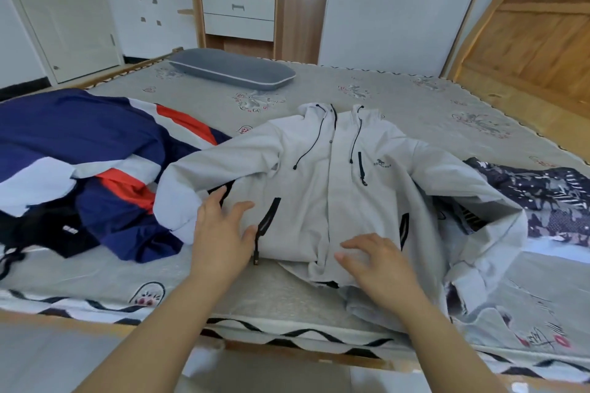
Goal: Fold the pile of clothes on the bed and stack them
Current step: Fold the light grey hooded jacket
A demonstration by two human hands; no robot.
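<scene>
A light grey hooded jacket (322,175) lies face up on the bed (415,99), front closed, both sleeves spread outward. My left hand (223,233) rests open on its lower left side beside a pocket zip. My right hand (380,262) lies open with spread fingers on the bottom hem. A navy, white and orange jacket (79,150) is heaped at the left, with a black garment (54,230) under its near edge. A dark patterned garment (542,198) lies at the right, partly under the grey jacket's sleeve.
A grey pillow (233,68) lies at the bed's far side. A wooden headboard (526,41) stands at the right. A shelf unit with drawers (239,13) and a white wardrobe (399,9) line the back wall. The bed's wooden near edge (287,349) is just below my arms.
</scene>
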